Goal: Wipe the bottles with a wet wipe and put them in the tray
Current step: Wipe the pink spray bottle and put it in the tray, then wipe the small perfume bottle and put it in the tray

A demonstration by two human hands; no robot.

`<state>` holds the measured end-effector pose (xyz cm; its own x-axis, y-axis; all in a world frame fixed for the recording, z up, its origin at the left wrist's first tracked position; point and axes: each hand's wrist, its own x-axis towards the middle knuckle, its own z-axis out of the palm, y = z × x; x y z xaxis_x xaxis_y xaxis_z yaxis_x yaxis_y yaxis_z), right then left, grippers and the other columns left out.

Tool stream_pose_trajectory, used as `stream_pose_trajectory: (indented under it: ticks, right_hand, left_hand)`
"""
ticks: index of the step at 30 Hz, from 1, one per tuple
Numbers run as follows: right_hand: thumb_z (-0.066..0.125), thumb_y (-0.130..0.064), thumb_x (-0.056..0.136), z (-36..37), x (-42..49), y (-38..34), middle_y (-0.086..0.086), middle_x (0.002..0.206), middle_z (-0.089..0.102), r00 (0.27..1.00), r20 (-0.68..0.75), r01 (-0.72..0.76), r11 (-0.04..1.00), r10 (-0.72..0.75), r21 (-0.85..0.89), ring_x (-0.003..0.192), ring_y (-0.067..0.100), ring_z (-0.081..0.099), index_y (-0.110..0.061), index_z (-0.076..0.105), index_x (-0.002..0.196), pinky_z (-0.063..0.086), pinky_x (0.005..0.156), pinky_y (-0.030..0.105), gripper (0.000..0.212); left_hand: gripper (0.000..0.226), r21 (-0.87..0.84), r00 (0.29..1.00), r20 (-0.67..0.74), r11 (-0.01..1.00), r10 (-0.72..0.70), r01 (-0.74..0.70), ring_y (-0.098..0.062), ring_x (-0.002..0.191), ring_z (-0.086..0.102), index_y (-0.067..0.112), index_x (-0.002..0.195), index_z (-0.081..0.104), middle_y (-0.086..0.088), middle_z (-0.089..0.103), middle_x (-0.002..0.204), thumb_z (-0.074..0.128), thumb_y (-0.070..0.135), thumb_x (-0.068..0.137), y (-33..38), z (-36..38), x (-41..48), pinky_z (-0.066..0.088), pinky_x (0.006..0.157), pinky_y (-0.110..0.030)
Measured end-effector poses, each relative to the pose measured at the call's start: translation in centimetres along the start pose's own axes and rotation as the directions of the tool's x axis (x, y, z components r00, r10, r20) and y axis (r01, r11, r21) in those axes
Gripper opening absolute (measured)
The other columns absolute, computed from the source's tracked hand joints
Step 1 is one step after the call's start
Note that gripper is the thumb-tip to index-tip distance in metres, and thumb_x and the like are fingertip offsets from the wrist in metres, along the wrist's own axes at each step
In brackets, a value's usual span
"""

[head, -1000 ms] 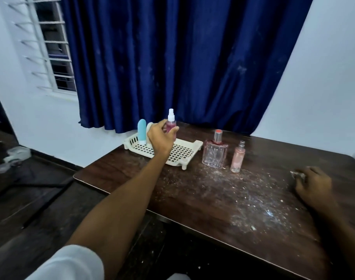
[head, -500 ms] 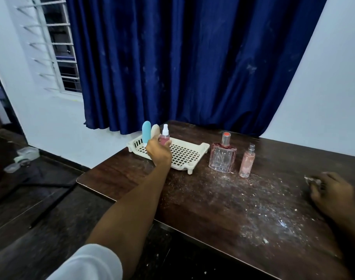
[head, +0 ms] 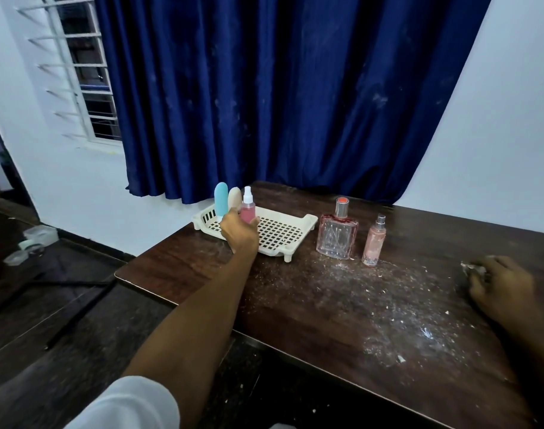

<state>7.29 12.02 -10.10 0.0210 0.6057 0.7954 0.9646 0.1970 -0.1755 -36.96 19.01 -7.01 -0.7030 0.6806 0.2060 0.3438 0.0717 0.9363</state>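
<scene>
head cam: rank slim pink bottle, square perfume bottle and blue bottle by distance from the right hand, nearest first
1. Slim pink bottle, on the table, nearest the right hand.
2. Square perfume bottle, just left of it.
3. Blue bottle, at the tray's far left end.

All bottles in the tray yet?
No, the square perfume bottle and the slim pink bottle stand on the table, to the right of the tray.
</scene>
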Motion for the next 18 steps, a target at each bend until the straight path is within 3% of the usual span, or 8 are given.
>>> stream_pose_trajectory:
  ticks: [4, 6, 9, 12, 15, 18]
  right_hand:
    - [0.049, -0.015, 0.079, -0.1, 0.0, 0.0, 0.026, 0.080, 0.063, 1.000, 0.003, -0.016, 1.000, 0.016, 0.011, 0.072, 0.040, 0.062, 0.009, 0.070, 0.084, 0.044, 0.073, 0.036, 0.032]
    - [0.053, -0.010, 0.078, 0.1, 0.0, 0.1, 0.024, 0.081, 0.063, 0.999, 0.015, -0.032, 0.999, 0.032, 0.008, 0.072, 0.039, 0.062, 0.008, 0.070, 0.083, 0.045, 0.073, 0.036, 0.026]
    - [0.065, 0.006, 0.079, -0.1, 0.2, 0.0, 0.025, 0.081, 0.062, 0.999, 0.029, -0.030, 0.999, 0.030, 0.018, 0.072, 0.040, 0.062, 0.009, 0.070, 0.083, 0.048, 0.074, 0.036, 0.007]
    - [0.069, 0.016, 0.071, -0.2, 0.3, 0.2, 0.025, 0.081, 0.062, 0.999, 0.040, -0.021, 0.999, 0.019, 0.038, 0.072, 0.041, 0.062, 0.009, 0.070, 0.084, 0.052, 0.073, 0.041, 0.015]
    - [0.068, 0.013, 0.074, 0.1, 0.2, 0.5, 0.023, 0.080, 0.062, 1.000, 0.015, -0.011, 0.998, 0.011, 0.055, 0.071, 0.040, 0.062, 0.008, 0.070, 0.083, 0.051, 0.071, 0.039, 0.011]
    - [0.058, -0.001, 0.075, 0.3, 0.2, 0.9, 0.022, 0.079, 0.063, 1.000, -0.011, -0.007, 0.997, 0.008, 0.075, 0.070, 0.038, 0.062, 0.007, 0.071, 0.082, 0.045, 0.073, 0.035, 0.017]
  left_hand:
    - [0.049, -0.021, 0.998, -0.044, 0.999, 0.039, -0.040, -0.028, 0.108, 0.064, 0.001, 0.122, 0.064, -0.016, 0.069, 0.115, 0.082, 0.017, 0.079, -0.3, -0.6, -2.2, 0.050, 0.096, -0.035]
    - [0.037, -0.016, 0.975, -0.124, 0.982, 0.185, -0.188, -0.026, 0.106, 0.063, 0.004, 0.119, 0.066, -0.014, 0.069, 0.112, 0.076, 0.017, 0.085, 0.0, -0.6, -4.1, 0.046, 0.093, -0.030]
    - [0.016, -0.128, 0.867, -0.162, 0.861, 0.471, -0.492, -0.015, 0.097, 0.062, 0.007, 0.107, 0.071, -0.005, 0.070, 0.103, 0.066, 0.012, 0.092, 2.1, 0.3, -7.6, 0.045, 0.088, -0.018]
    - [0.015, -0.244, 0.717, -0.001, 0.695, 0.697, -0.676, -0.007, 0.092, 0.061, 0.008, 0.105, 0.074, -0.002, 0.072, 0.101, 0.064, 0.011, 0.094, 5.7, 1.9, -11.0, 0.043, 0.084, -0.006]
    - [0.022, -0.302, 0.564, 0.189, 0.594, 0.804, -0.746, -0.011, 0.098, 0.065, 0.008, 0.114, 0.073, -0.005, 0.072, 0.109, 0.064, 0.014, 0.094, 8.6, 3.9, -13.6, 0.050, 0.090, -0.015]
    - [0.032, -0.263, 0.509, 0.339, 0.599, 0.791, -0.756, -0.022, 0.114, 0.064, 0.003, 0.124, 0.067, -0.013, 0.069, 0.122, 0.064, 0.011, 0.094, 10.1, 6.1, -15.0, 0.047, 0.103, -0.028]
